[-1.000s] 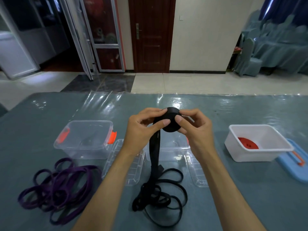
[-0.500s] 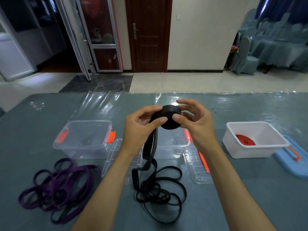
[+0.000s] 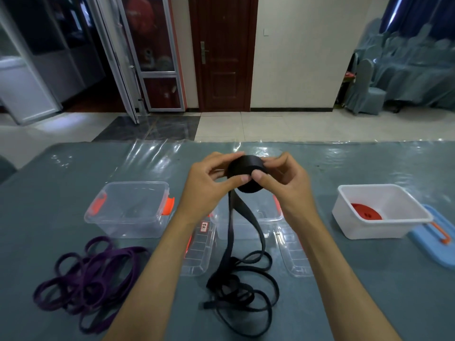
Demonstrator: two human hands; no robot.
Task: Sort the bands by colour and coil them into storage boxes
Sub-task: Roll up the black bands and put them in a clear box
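Careful: my left hand (image 3: 206, 190) & right hand (image 3: 283, 185) fingers pinching black coil (image 3: 246, 172); grip slips, coil unwinds; loose tail (image 3: 236, 286) may snag.

Grey-blue table (image 3: 49, 193) under clear plastic sheet; brown door (image 3: 222, 52) behind; covered chairs (image 3: 369, 92) at right.

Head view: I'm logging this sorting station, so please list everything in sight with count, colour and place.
black band: 1, black, part rolled in both hands, rest loose on table near centre
purple band: 1 pile, purple, near left
clear boxes: 2, clear with orange clips, left and centre
clear lids: 2, flat beside centre box
white box: 1, right
red coil: 1, inside white box
blue lid: 1, far right
table: 1, grey-blue
left hand: holds roll
right hand: holds roll
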